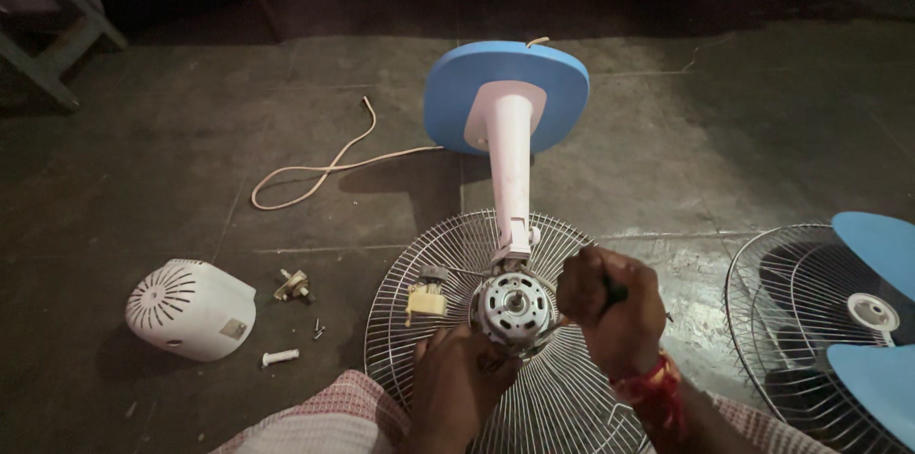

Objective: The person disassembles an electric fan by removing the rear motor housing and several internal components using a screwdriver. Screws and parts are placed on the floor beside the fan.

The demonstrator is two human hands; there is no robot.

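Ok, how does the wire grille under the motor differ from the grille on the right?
The grille under the motor carries the bare motor and stand, with no blades; the right grille holds blue blades. The first lies whole in view; the second is cut off by the frame edge. Both are round wire guards lying on the floor.

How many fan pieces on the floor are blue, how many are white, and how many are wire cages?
Blue pieces: 2, the blue fan base and the blue blade set.
White pieces: 2, the white plastic motor cover and the small white knob.
Wire cages: 2, the round wire guard under the hands and the second wire guard at right.
Total: 6
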